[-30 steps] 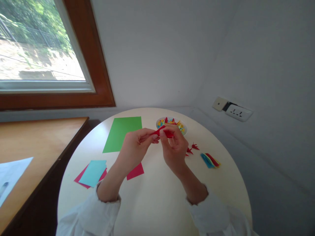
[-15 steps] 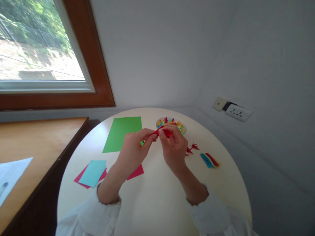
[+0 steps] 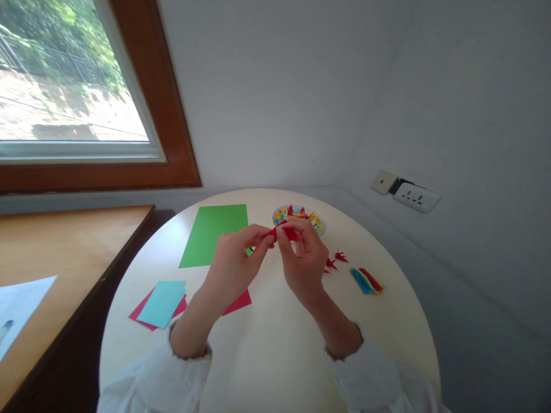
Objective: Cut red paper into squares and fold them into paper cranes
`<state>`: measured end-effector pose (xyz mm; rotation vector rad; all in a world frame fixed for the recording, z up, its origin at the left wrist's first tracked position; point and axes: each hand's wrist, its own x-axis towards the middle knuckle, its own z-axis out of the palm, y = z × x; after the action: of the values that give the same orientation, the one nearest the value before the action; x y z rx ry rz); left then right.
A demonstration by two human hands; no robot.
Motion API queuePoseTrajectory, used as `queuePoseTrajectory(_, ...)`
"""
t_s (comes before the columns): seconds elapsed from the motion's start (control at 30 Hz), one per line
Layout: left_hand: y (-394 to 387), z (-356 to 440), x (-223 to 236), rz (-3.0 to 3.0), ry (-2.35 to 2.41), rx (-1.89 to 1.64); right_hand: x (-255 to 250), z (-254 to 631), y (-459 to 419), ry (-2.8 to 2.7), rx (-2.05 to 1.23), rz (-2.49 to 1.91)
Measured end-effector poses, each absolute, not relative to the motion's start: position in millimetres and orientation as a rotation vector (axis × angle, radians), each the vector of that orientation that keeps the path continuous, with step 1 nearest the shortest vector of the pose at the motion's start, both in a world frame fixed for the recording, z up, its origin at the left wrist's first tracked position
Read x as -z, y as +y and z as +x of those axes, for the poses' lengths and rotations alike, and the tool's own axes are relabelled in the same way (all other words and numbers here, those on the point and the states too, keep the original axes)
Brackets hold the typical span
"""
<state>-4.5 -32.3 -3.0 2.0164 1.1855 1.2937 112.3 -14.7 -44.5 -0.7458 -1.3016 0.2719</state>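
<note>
Both hands pinch a small folded piece of red paper [image 3: 291, 234] above the middle of the round table. My left hand [image 3: 236, 259] grips its left end between thumb and fingers. At the other end, my right hand [image 3: 303, 258] has thumb and index finger closed on the paper, partly covering it. Just behind the right hand stands a round bowl [image 3: 326, 228] full of small colourful folded paper pieces. A few red folded paper figures, which look like cranes [image 3: 340, 256], lie to the right of that hand.
A green sheet [image 3: 215, 226] lies at the back left of the white table [image 3: 275, 355]. Light blue paper [image 3: 162, 303] rests on pink paper [image 3: 140, 314] at left; another pink sheet [image 3: 239, 302] is partly under my left arm. Colourful strips [image 3: 365, 281] lie at right.
Almost nothing differs. My right thumb and fingers have shifted very slightly on the red paper; the left hand keeps its place.
</note>
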Motion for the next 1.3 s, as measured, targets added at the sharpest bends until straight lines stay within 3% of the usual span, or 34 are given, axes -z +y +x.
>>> queuePoseTrajectory(1.3,-34.6,-7.6,-3.0,2.267,1.235,-1.174,39.0,111.4,-20.0,-1.333,-0.278,-0.848)
